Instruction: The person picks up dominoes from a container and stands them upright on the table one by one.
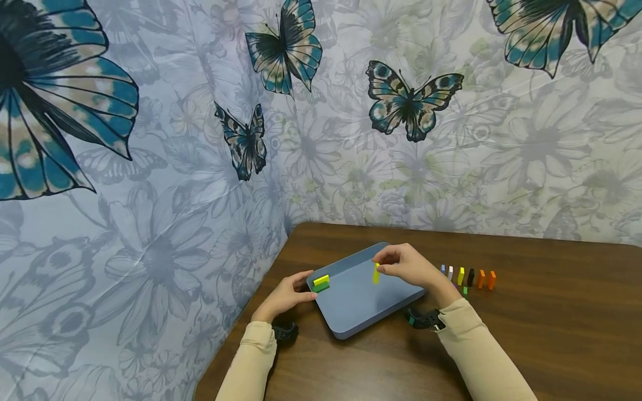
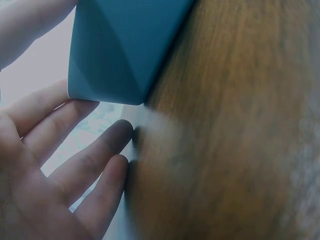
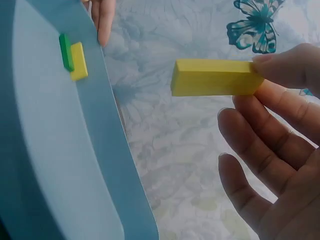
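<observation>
My right hand [image 1: 408,267] pinches one end of a yellow domino block [image 3: 215,77] between thumb and fingers. The block hangs upright over the blue-grey tray [image 1: 346,303] in the head view. At the tray's left end, my left hand [image 1: 285,296] holds the corner, thumb and fingers on either side of it. In the left wrist view its lower fingers [image 2: 95,162] spread loosely under the tray's wall. Inside the tray at that end lie a green block [image 3: 66,52] and another yellow block [image 3: 79,61], side by side and touching.
Right of the tray, several small blocks stand in a row on the brown wooden table [image 1: 562,312], among them a black block [image 1: 470,277] and an orange block [image 1: 492,279]. A small green block [image 1: 465,291] is nearer my right forearm. Butterfly-patterned cloth [image 1: 326,184] rises behind the table.
</observation>
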Motion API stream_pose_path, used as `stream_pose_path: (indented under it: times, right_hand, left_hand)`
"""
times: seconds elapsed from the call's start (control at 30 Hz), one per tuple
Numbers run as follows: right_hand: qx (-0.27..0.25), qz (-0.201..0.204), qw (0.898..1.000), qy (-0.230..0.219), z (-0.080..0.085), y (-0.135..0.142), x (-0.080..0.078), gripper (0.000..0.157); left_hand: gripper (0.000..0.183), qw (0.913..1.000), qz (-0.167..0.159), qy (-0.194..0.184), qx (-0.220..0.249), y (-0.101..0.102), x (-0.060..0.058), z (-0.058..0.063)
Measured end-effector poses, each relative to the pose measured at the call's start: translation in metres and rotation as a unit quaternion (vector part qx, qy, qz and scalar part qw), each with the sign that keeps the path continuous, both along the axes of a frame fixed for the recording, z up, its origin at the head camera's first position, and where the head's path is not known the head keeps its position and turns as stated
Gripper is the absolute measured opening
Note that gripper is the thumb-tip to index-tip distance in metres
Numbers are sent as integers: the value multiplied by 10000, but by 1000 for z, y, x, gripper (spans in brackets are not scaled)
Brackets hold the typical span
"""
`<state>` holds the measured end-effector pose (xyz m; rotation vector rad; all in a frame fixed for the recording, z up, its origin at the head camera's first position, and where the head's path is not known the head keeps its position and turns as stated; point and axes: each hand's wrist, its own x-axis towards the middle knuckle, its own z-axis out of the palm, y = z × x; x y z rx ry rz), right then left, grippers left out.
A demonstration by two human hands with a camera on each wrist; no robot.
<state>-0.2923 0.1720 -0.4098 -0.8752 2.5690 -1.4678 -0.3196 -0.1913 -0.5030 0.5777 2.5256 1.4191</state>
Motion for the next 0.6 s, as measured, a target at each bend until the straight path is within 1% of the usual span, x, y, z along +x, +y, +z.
stream_pose_path:
  times: [0.13, 0.27, 0.4, 0.5, 0.6]
  right_hand:
    - [-8, -187, 9998, 23, 0, 13, 6, 20]
    - [20, -258, 9996, 114, 1, 28, 14, 20]
    - [56, -395, 9991, 126, 3, 49, 22, 20]
    - [103, -574, 9983, 43, 3, 62, 26, 20]
    - [139, -665, 9977, 42, 3, 74, 29, 21]
  left_hand:
    - [75, 10000, -21, 18, -6, -1, 0, 0]
    - [76, 9999, -66, 108, -40, -2, -1, -1]
    - [75, 9999, -60, 124, -80, -1, -2, -1]
    - [74, 9999, -51, 127, -99, 0, 0, -1]
    - [73, 9999, -13, 123, -87, -1, 3, 0]
